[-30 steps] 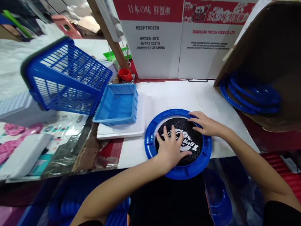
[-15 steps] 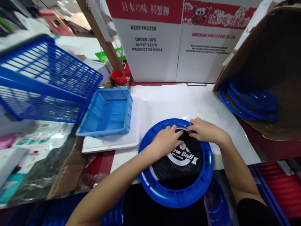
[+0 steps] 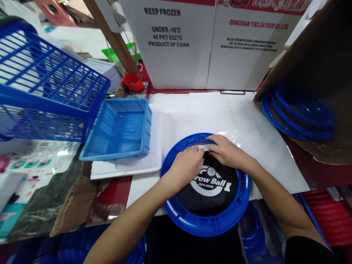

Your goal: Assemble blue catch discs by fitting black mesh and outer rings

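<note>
The ring point(image 3: 203, 225) lies at the near edge of the counter point(image 3: 118, 190), partly on the white sheet point(image 3: 192, 110), its near side jutting out over the person's lap. Inside it is the black mesh point(image 3: 214, 201), logo up, with a pale gap between its far edge and the ring.

The left hand point(image 3: 187, 165) reaches across the ring's left side, its fingers curled; its grip appears clenched on the mesh near that far edge. The right hand point(image 3: 227, 151) bends over the ring's far right part, forefinger along the rim and the other fingers curled by the mesh. Whether its grip is clamped on anything, I cannot tell.

The ring looks like moulded plastic: probably light, fairly stiff and a little slippery on its glossy face. The outer rim, or the raised ribs, should give the surest hold, ideally at two opposite sides, since the overhang could let it tip. The mesh looks soft, thin and limp, so it is best pinched at its border; a hard pull from the middle might distort it.

To the left, the tray point(image 3: 115, 157) sits on a white slab point(image 3: 156, 146); to the right, more rings point(image 3: 299, 126) lie inside a carton point(image 3: 332, 154).
</note>
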{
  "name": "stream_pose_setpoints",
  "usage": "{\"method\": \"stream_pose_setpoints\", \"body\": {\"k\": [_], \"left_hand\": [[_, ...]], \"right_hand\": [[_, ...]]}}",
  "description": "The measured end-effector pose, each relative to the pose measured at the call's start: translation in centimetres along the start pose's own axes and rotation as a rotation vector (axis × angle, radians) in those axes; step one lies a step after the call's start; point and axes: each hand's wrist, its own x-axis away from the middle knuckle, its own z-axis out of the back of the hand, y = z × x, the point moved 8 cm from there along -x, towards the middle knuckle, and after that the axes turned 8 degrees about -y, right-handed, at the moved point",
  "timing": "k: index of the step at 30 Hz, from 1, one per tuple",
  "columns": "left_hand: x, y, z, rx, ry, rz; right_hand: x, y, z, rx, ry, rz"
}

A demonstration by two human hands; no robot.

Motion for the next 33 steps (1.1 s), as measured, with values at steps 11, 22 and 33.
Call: {"method": "stream_pose_setpoints", "body": {"k": [11,22,33], "left_hand": [[-0.1,-1.8,1.8,0.367,0.145,-0.120],[0.1,-2.5,1.8,0.497,0.137,-0.110],[0.9,-4.0,2.1,0.578,0.163,0.075]], "right_hand": [[1.7,-0.4,0.9,-0.102,-0.204,-0.131],[0.6,1.3,1.8,-0.413,0.144,-0.231],[-0.2,2.0,1.5,-0.706,0.098,-0.305]]}}
